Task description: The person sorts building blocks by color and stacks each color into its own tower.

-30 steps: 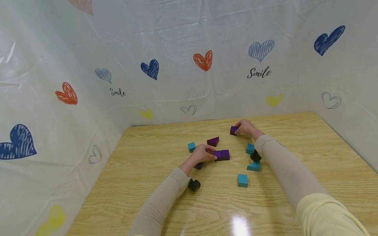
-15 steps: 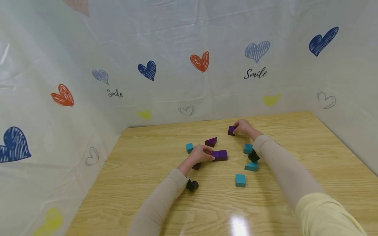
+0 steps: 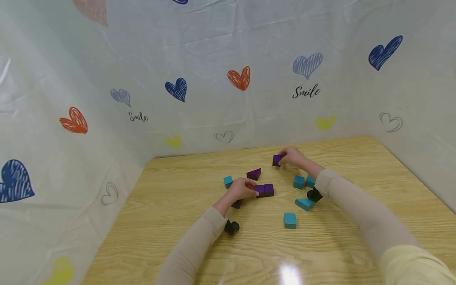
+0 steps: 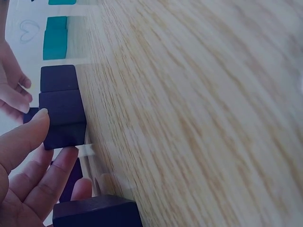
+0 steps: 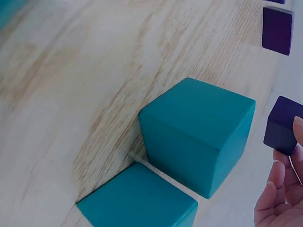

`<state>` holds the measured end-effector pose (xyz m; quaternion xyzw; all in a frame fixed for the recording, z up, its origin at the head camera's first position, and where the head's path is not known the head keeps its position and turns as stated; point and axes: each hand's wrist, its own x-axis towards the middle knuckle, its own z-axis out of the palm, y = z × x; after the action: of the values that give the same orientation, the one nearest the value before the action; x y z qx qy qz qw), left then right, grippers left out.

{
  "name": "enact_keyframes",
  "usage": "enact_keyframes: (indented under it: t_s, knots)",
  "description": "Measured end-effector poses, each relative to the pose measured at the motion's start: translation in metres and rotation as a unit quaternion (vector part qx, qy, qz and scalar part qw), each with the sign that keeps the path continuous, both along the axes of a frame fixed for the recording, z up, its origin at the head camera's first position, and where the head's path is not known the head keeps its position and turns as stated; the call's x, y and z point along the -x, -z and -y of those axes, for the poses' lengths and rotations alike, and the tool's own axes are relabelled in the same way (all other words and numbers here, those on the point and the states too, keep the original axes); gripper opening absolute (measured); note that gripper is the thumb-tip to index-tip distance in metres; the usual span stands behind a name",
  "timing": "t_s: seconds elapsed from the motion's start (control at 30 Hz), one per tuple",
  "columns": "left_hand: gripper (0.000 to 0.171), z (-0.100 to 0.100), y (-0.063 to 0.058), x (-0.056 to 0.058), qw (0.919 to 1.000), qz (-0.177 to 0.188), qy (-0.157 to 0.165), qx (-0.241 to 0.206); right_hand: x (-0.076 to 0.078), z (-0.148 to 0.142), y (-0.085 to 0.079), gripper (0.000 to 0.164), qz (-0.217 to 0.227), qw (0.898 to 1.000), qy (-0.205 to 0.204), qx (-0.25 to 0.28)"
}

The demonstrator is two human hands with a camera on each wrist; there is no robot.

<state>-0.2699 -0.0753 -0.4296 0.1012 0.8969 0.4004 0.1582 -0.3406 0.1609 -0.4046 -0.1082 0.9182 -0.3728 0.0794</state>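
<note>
My left hand (image 3: 242, 188) pinches a purple cube (image 3: 260, 191) between thumb and fingers, and a second purple cube (image 3: 269, 190) touches it on the right. In the left wrist view the thumb lies on the near face of the pinched cube (image 4: 64, 111). Farther back, my right hand (image 3: 292, 155) holds another purple cube (image 3: 276, 160) by its fingertips; the right wrist view shows that cube (image 5: 281, 125) at the frame's edge. A purple triangular block (image 3: 254, 174) lies between the hands. Below my left hand sits a dark purple block (image 3: 236, 204), partly hidden.
Teal cubes (image 3: 299, 182) and a teal triangular block (image 3: 304, 204) lie near my right wrist. Another teal block (image 3: 290, 221) is nearer me, and a small one (image 3: 228, 181) is left of my left hand. A heart-printed sheet (image 3: 199, 114) hangs behind the table.
My right forearm has swung to the right, uncovering one more teal block, and its cube has shifted slightly left. My left hand keeps its place on the pair. The head view has turned slightly.
</note>
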Motion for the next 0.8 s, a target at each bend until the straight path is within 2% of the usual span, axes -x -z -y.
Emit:
enact_keyframes:
  t_s: [0.2, 0.47, 0.8]
  knots:
    - [0.032, 0.0, 0.001, 0.0, 1.0, -0.003, 0.001, 0.004, -0.019, 0.0, -0.008, 0.043, -0.008, 1.0, -0.017, 0.009]
    - [0.032, 0.0, -0.002, -0.002, 1.0, -0.004, 0.002, 0.008, -0.046, 0.006, -0.013, 0.04, -0.034, 0.998, -0.056, -0.013]
    - [0.032, -0.001, -0.002, 0.0, 1.0, 0.004, 0.0, 0.004, -0.061, 0.009, -0.009, 0.037, -0.033, 0.997, -0.066, -0.002]
